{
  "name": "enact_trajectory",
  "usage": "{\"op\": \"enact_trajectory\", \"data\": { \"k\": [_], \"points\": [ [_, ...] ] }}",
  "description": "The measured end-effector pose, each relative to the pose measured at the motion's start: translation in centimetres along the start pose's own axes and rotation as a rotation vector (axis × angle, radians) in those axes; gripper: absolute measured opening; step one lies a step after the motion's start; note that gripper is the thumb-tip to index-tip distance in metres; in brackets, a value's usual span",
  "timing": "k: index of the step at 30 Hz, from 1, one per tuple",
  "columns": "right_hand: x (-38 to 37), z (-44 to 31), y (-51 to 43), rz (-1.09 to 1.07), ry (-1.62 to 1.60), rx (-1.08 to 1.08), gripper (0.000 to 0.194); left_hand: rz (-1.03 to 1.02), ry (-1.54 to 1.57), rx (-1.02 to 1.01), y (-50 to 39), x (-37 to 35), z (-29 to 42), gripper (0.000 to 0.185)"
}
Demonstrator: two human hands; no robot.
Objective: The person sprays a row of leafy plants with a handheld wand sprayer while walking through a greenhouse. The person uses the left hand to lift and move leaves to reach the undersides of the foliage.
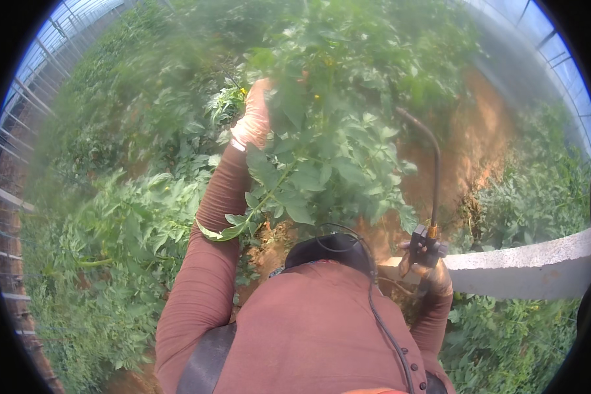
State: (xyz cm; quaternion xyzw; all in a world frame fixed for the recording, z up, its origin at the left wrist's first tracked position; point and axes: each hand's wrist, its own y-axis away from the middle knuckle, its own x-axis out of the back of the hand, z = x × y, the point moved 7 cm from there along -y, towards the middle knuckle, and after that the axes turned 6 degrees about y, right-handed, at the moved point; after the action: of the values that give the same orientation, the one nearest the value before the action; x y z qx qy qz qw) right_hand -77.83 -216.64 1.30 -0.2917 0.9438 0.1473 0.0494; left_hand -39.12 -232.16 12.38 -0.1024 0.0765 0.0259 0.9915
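My left hand (255, 115) reaches forward into a leafy tomato plant (310, 172), with a pale band (238, 145) at the wrist. Leaves hide its fingers, so whether they grip anything is unclear. Low on the right, my right hand (436, 276) is closed around the dark valve handle (422, 247) of what looks like a sprayer wand. A brass-coloured fitting (432, 231) joins this handle to a thin metal tube (437, 182). The tube rises forward and bends left, its far end lost among the foliage.
A pale concrete post or beam (517, 268) crosses at the right, behind my right hand. Dense plants (128, 216) stand on the left, with reddish soil (482, 128) on the right. A dark cable (381, 320) runs down my front. Greenhouse framing (34, 98) lines the left edge.
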Motion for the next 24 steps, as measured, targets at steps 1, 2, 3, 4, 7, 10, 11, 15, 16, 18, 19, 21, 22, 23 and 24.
{"op": "enact_trajectory", "data": {
  "k": [1, 2, 3, 4, 7, 10, 11, 15, 16, 18, 19, 21, 22, 23, 24],
  "points": [
    [0.0, -0.1, -0.2, 0.006, 0.003, 0.001, 0.068, 0.004, -0.025, -0.015, -0.6, 0.0, 0.7, 0.065],
    [-0.2, -0.6, -0.3, 0.019, 0.010, 0.016, 0.066, 0.017, -0.051, -0.035, -1.1, 0.1, 1.6, 0.065],
    [-0.1, -0.7, -0.7, 0.039, 0.040, 0.041, 0.066, 0.032, -0.111, -0.052, -1.7, 0.1, 2.5, 0.071],
    [0.0, -0.7, -1.0, 0.063, 0.072, 0.065, 0.066, 0.046, -0.169, -0.068, -2.2, -0.2, 3.5, 0.077],
    [-1.4, -2.7, -1.6, 0.151, 0.065, 0.041, 0.061, 0.137, 0.136, 0.018, -4.5, 0.2, 4.1, 0.082],
    [-2.1, -4.2, -2.6, 0.202, 0.130, 0.007, 0.062, 0.112, 0.302, -0.064, -8.2, 3.7, 2.5, 0.086],
    [-2.4, -4.8, -2.9, 0.218, 0.141, 0.010, 0.062, 0.087, 0.356, -0.051, -9.0, 4.6, 1.9, 0.084],
    [-2.3, -7.2, -3.6, 0.265, 0.272, -0.026, 0.064, 0.076, 0.491, 0.028, -9.7, 3.6, 1.5, 0.079],
    [-2.3, -7.9, -3.7, 0.264, 0.314, -0.045, 0.063, 0.050, 0.442, 0.023, -10.1, 3.7, 1.1, 0.081],
    [-1.7, -8.8, -4.2, 0.264, 0.425, 0.029, 0.061, 0.002, 0.346, 0.012, -12.1, 4.5, -0.6, 0.085],
    [-2.4, -10.0, -4.6, 0.247, 0.480, 0.014, 0.057, -0.007, 0.290, 0.002, -12.8, 5.5, -1.3, 0.086],
    [-3.1, -11.5, -5.1, 0.276, 0.606, -0.055, 0.052, -0.045, 0.187, -0.014, -13.7, 6.2, -2.1, 0.090],
    [-3.4, -12.3, -5.4, 0.291, 0.654, -0.024, 0.050, -0.062, 0.180, -0.034, -13.9, 5.9, -2.1, 0.089],
    [-3.6, -13.0, -5.6, 0.304, 0.701, 0.007, 0.047, -0.078, 0.173, -0.054, -14.1, 5.6, -2.1, 0.087],
    [-3.8, -13.7, -6.0, 0.314, 0.747, 0.038, 0.045, -0.092, 0.164, -0.074, -14.3, 5.5, -2.0, 0.086]
  ]
}}
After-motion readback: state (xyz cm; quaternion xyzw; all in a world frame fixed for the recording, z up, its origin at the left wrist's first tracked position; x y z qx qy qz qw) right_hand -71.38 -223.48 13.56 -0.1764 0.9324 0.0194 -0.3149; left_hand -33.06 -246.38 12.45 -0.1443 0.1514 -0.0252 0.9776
